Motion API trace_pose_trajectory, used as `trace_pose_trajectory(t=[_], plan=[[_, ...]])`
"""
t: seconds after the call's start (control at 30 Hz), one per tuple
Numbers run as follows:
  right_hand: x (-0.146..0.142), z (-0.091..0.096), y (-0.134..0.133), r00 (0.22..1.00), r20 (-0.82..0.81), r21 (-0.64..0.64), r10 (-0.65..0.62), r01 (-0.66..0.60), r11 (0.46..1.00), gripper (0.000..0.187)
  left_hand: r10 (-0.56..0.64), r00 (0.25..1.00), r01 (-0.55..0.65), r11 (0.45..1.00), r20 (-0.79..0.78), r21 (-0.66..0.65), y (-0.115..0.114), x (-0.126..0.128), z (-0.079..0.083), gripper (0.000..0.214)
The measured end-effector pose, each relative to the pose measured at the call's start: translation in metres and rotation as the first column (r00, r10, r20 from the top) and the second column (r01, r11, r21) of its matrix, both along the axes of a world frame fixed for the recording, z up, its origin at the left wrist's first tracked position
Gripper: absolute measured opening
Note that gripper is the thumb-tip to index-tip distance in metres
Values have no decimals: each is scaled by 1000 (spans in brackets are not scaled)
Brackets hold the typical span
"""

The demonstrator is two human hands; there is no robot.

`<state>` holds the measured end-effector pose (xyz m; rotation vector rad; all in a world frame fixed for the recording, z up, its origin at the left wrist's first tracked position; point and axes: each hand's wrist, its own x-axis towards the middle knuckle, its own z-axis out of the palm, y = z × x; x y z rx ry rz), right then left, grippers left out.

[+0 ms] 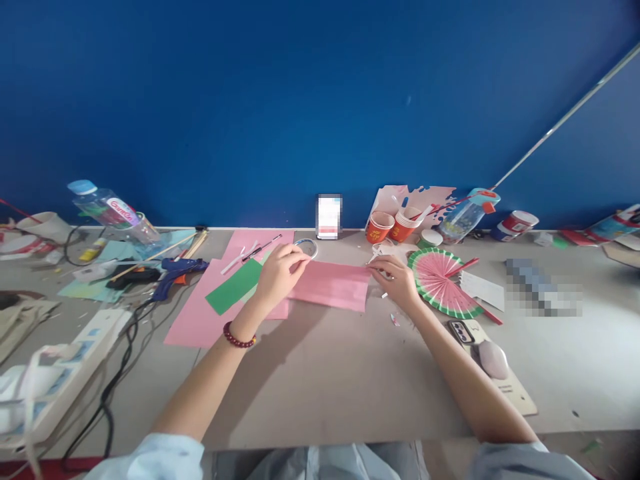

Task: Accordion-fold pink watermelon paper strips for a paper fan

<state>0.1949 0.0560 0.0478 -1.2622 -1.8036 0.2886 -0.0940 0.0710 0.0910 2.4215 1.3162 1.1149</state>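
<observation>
A folded pink paper strip lies on the grey table in front of me. My left hand rests on the strip's left end, fingers curled and pinching its upper edge beside a roll of tape. My right hand pinches the strip's right end, fingers closed on the corner. A larger pink sheet and a green paper piece lie under and left of my left hand. A red bead bracelet circles my left wrist.
A watermelon-patterned paper fan lies right of my right hand, with red paper cups behind it. A blue glue gun, cables, a power strip and a bottle crowd the left. A phone lies on a wooden board at right.
</observation>
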Motion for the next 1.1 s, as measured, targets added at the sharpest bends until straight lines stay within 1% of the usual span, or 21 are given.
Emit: trace_pose_trajectory(t=[0.03,0.07,0.1,0.13,0.17,0.2,0.23,0.27,0.33,0.4,0.47,0.53,0.6,0.67,0.77,0.87,0.93,1.0,1.1], plan=[[-1,6,-3,998,13,103,-60,59,993,21,24,1000,-23,989,-10,144,-2,2,1,20],[-2,11,-6,993,21,201,-113,107,974,19,41,999,-32,964,-31,265,-4,4,2,19],[-2,16,-9,988,38,277,-150,134,952,18,51,997,-26,935,-63,353,-6,5,2,19],[-1,19,-12,982,69,319,-174,144,937,18,56,993,-10,913,-101,409,-8,6,1,19],[0,20,-15,975,114,340,-189,140,930,18,57,988,10,901,-141,434,-11,7,-3,19],[2,19,-18,965,173,339,-195,128,932,19,51,982,33,900,-182,434,-14,7,-7,20],[4,17,-22,951,239,322,-194,111,940,20,37,975,60,907,-220,417,-18,6,-14,22],[6,12,-26,932,312,296,-184,89,951,20,16,965,84,926,-263,368,-22,6,-22,25],[9,-2,-37,889,433,256,-151,39,966,21,-45,940,153,942,-338,300,-32,4,-39,28],[12,-20,-48,845,529,203,-75,-41,978,22,-72,908,196,944,-414,265,-41,4,-55,28],[12,-35,-58,813,582,134,3,-100,986,25,-91,866,236,942,-492,240,-49,6,-67,28],[12,-45,-64,816,577,91,44,-118,989,26,-115,831,259,946,-545,195,-56,12,-71,27],[11,-50,-66,833,548,66,68,-124,990,26,-145,820,270,951,-554,150,-60,21,-72,22],[9,-50,-65,853,515,46,85,-127,991,26,-175,818,284,951,-548,121,-62,33,-71,18],[6,-48,-64,882,458,7,107,-124,992,27,-214,828,297,952,-518,80,-61,54,-73,19],[5,-48,-63,911,397,-34,116,-111,993,27,-266,844,314,949,-466,28,-57,74,-78,18],[6,-49,-63,925,358,-57,128,-115,992,26,-311,855,325,945,-415,-39,-53,85,-80,18],[7,-49,-62,935,319,-75,155,-138,988,24,-340,869,321,940,-360,-115,-50,93,-81,18],[11,-45,-59,944,253,-111,211,-189,976,20,-345,896,300,934,-279,-193,-48,97,-80,20]])
